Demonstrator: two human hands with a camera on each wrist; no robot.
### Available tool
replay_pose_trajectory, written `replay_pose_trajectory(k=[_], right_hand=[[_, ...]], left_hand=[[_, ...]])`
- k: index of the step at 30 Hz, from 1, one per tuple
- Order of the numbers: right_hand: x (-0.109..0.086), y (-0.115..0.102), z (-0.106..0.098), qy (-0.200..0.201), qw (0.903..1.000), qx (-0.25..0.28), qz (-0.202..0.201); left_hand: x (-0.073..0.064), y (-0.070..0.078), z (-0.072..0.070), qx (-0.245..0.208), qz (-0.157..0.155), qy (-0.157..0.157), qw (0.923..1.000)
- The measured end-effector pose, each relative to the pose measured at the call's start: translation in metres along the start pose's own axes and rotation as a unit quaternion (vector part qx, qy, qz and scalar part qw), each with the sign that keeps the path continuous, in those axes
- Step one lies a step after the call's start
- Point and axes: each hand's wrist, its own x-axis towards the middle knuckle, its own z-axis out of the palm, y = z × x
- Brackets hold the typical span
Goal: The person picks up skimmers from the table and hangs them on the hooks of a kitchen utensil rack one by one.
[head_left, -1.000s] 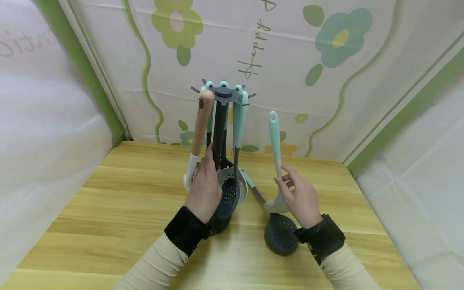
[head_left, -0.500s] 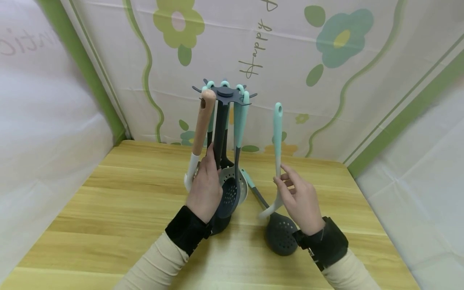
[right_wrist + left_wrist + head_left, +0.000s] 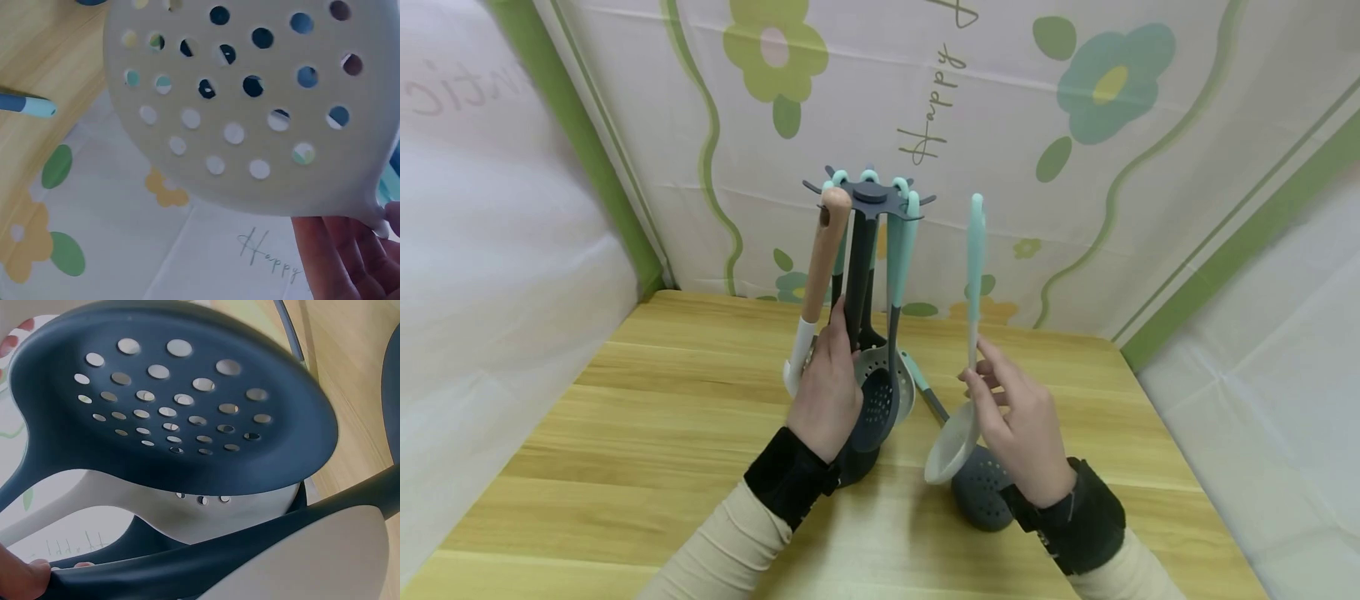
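My left hand (image 3: 827,387) grips the dark post of a utensil rack (image 3: 870,193) that stands left of centre. Mint-handled utensils hang from its arms, among them a dark skimmer (image 3: 287,419) and a light grey skimmer behind it. A utensil with a wooden handle (image 3: 827,258) and white lower part hangs at the rack's left. Upright in my right hand (image 3: 1024,425), pinched at the grey neck between thumb and fingers, is another light grey skimmer (image 3: 952,446) with a mint handle. Its perforated bowl fills much of the right wrist view.
On the wooden table (image 3: 625,467), a dark skimmer (image 3: 981,493) with a mint handle lies below the right hand, partly covered by the held one. A white flower-printed cloth (image 3: 985,108) closes off the back, and pale cloth walls stand at both sides.
In my right hand the grey skimmer has turned about its handle, so its bowl now points left and toward me. Its handle top has risen a little. My left hand stays on the post.
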Motion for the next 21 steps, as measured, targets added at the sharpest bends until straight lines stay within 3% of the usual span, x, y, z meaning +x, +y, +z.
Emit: replay_pose_trajectory(k=[21], right_hand=[[0.002,-0.021,0.000,0.005,0.9968,0.027,-0.075]], left_hand=[[0.000,-0.002,0.001,0.014,-0.003,-0.015,0.9998]])
